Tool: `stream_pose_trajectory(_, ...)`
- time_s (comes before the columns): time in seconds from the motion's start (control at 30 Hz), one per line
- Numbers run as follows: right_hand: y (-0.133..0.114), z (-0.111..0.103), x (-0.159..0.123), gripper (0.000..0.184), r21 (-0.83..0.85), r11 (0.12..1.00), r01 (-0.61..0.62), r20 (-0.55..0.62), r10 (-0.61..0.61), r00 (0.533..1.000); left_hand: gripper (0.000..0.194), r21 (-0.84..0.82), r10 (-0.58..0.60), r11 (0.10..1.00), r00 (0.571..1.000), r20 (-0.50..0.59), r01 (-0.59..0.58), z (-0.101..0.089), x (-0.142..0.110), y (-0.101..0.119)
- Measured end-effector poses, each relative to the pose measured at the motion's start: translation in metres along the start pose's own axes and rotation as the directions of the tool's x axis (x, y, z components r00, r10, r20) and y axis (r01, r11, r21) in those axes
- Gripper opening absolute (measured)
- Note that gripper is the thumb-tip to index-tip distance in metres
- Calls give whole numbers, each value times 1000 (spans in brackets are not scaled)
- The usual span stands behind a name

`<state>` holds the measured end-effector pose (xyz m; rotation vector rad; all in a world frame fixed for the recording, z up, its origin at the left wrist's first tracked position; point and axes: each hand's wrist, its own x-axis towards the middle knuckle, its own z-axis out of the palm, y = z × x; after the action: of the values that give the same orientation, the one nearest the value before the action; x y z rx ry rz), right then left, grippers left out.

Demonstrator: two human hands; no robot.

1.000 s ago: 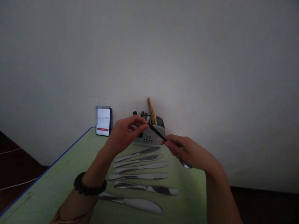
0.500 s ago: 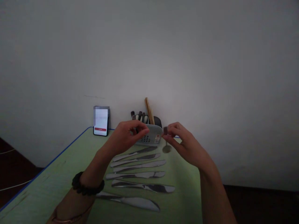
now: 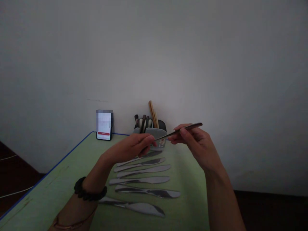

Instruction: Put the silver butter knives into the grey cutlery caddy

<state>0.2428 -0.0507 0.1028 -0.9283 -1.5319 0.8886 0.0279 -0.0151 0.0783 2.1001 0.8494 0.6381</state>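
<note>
A spoon is held aslant above the table, its handle end up to the right. My right hand is closed on the handle with thumb and fingers. My left hand pinches the lower left end; its fingers hide the bowl. Below the hands, several table knives lie in a row, blades to the right. The farthest knife is partly covered by my left hand. Behind the hands stands a grey cutlery holder with wooden chopsticks and dark-handled utensils upright in it.
The light green table with a blue edge backs onto a pale wall. A phone with a lit screen leans against the wall at the back left.
The spoon, hanging from my right hand before, is now tilted with its handle up to the right. My left hand has closed on its other end. The knives have not moved.
</note>
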Motion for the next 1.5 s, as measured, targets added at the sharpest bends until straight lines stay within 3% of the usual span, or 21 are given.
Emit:
stream_pose_trajectory(0.2,-1,-3,-1,24,-136,991,-6,-108,-9,994,46,95,2,996,1000,-29,1,-1,-1,-3)
stream_pose_trajectory(0.4,0,-1,0,28,-29,1000,-11,-138,7,990,41,126,31,992,999,-36,-27,-3,1,-8)
stream_pose_trajectory(0.57,4,-4,3,20,46,998,-38,-136,44,990,35,214,52,976,996,-68,-37,-8,-2,-14)
stream_pose_trajectory(0.73,5,-6,3,20,2,999,-40,-132,39,990,33,260,-19,965,998,-55,32,-10,-4,-19)
stream_pose_trajectory(0.97,8,-7,4,27,-201,980,10,-127,-36,991,25,144,-164,977,986,24,159,-8,0,-30)
stream_pose_trajectory(1.07,5,-4,3,28,-280,960,27,-138,-68,988,26,127,-214,968,977,-23,215,-9,2,-38)
stream_pose_trajectory(1.13,-1,-1,0,25,-373,925,77,-177,-152,973,30,134,-233,962,971,-53,238,-12,3,-44)
stream_pose_trajectory(1.3,-25,6,-10,21,-539,823,178,-318,-395,862,24,357,-133,910,965,-227,209,-20,5,-57)
stream_pose_trajectory(1.4,-42,12,3,23,-629,746,220,-247,-460,853,23,423,-36,881,920,-389,213,-19,8,-61)
stream_pose_trajectory(1.5,-54,22,35,27,-694,660,287,-57,-448,892,33,440,-21,866,898,-440,236,-12,11,-61)
